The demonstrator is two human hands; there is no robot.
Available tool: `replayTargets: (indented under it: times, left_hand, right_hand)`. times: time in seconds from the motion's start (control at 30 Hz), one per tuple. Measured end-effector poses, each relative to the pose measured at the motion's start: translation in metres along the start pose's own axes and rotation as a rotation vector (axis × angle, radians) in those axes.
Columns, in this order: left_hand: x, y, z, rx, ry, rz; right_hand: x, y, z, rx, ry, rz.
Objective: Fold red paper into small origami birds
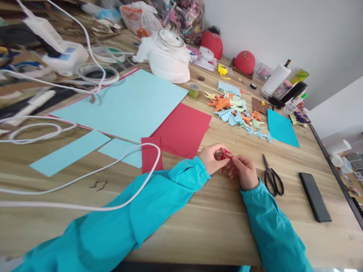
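Observation:
My left hand [212, 157] and my right hand [244, 170] meet just above the wooden table [215, 223], both pinched on a small folded piece of red paper [225, 155]. Most of that piece is hidden by my fingers. Both arms wear turquoise sleeves. Black scissors [272, 177] lie closed just right of my right hand. A red paper sheet [183, 130] and a narrow red strip [151, 155] lie just beyond and left of my left hand.
A pile of folded paper cranes [235, 111] sits farther back, beside a teal sheet [281, 128]. Large light-blue sheets [127, 104] cover the left. White cable [85, 175] loops across the table. A black phone [314, 196] lies at the right edge. Clutter lines the back.

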State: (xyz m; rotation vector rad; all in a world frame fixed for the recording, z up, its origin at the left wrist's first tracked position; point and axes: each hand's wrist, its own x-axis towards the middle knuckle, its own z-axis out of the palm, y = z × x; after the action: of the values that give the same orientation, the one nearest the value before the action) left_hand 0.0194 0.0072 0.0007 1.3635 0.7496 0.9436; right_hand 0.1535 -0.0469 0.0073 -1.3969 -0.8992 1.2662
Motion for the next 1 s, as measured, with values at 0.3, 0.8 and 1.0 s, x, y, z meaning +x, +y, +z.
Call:
replayTargets:
  times: [0.3, 0.8, 1.0]
  left_hand:
    - [-0.002, -0.0008, 0.0004, 0.061, 0.008, 0.018]
    - [-0.0006, -0.0017, 0.0007, 0.011, 0.005, 0.001]
    - [0.0002, 0.0011, 0.0011, 0.003, 0.053, -0.012]
  right_hand:
    - [-0.0034, -0.0016, 0.0043, -0.087, 0.029, -0.12]
    - [-0.0011, 0.003, 0.0029, -0.035, 0.086, -0.155]
    - [-0.0004, 0.004, 0.002, 0.033, 0.091, -0.129]
